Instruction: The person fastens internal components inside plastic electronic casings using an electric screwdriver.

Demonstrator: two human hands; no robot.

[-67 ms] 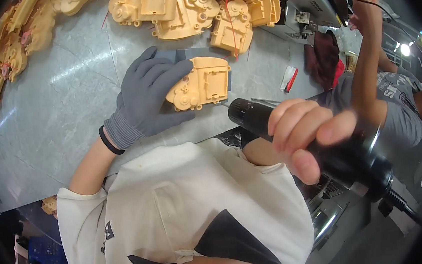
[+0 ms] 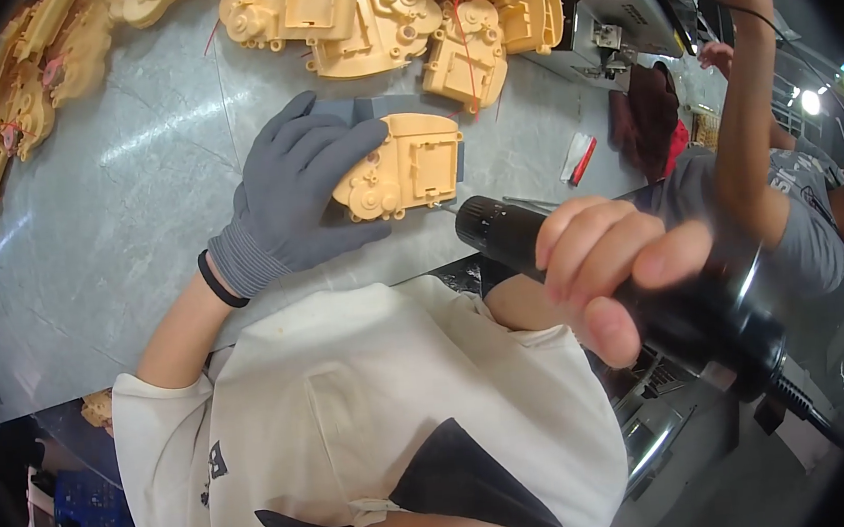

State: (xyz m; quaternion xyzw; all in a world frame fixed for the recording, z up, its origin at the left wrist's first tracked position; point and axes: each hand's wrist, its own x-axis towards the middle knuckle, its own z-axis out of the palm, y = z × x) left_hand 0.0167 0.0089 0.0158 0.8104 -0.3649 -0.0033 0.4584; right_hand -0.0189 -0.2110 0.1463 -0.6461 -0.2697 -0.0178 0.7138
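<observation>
My left hand (image 2: pixel 299 179), in a grey glove, is closed on the left end of a yellow-orange plastic housing (image 2: pixel 424 168). The housing has a rectangular recess and round bosses, and it rests against a dark grey block (image 2: pixel 358 108) on the table. My bare right hand (image 2: pixel 618 261) is wrapped round a black corded electric screwdriver (image 2: pixel 505 231). Its thin bit (image 2: pixel 445 207) points left and meets the housing's lower right corner; whether a screw sits there is too small to tell.
Several similar housings (image 2: pixel 372 32) with red wires are heaped at the back, and more line the left edge (image 2: pixel 4 129). A black machine (image 2: pixel 611 16) stands back right. A red-and-white tube (image 2: pixel 582 159) lies on the grey table (image 2: pixel 149 127). At right is another person's arm (image 2: pixel 744 105).
The other person's raised arm at the right has shifted slightly, and a second hand of theirs shows more. My hands, the housing and the screwdriver stay practically in place.
</observation>
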